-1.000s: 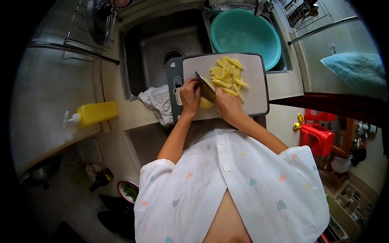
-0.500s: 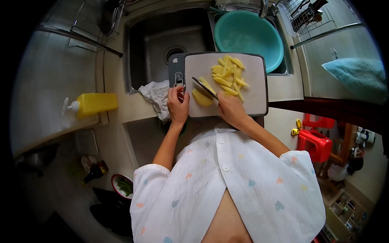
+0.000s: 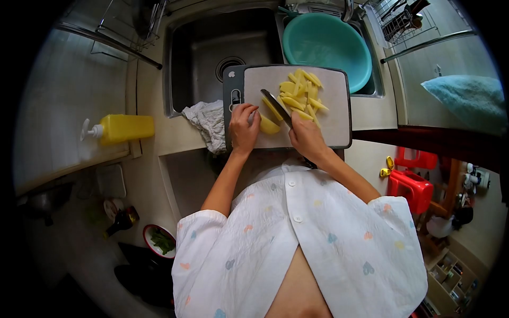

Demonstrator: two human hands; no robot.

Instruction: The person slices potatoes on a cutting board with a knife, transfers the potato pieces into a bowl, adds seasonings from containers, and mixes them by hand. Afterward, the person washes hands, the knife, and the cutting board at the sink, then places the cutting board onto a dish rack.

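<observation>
My right hand (image 3: 310, 139) is closed round the handle of a kitchen knife (image 3: 277, 108), its dark blade pointing to the far left above the board. A cut strip of yellow potato lies along the blade. Left of the knife is a larger piece of potato (image 3: 269, 126), flat on the cutting board (image 3: 257, 80). My left hand (image 3: 244, 128) has its fingers curled at the left end of that piece; its fingertips are partly hidden. Several potato strips (image 3: 303, 95) are heaped on the right half of the board.
Beneath the board's far edge are a steel sink (image 3: 199, 53) and a turquoise basin (image 3: 326, 47). A crumpled white cloth (image 3: 204, 124) touches the board's left side. Further left stands a yellow pump bottle (image 3: 127, 129). A bowl of green vegetables (image 3: 159, 241) sits at lower left.
My left hand has moved right, from the board's left edge to the potato piece. The knife has shifted slightly right, with the cut strip beside it, and its blade is tilted more steeply.
</observation>
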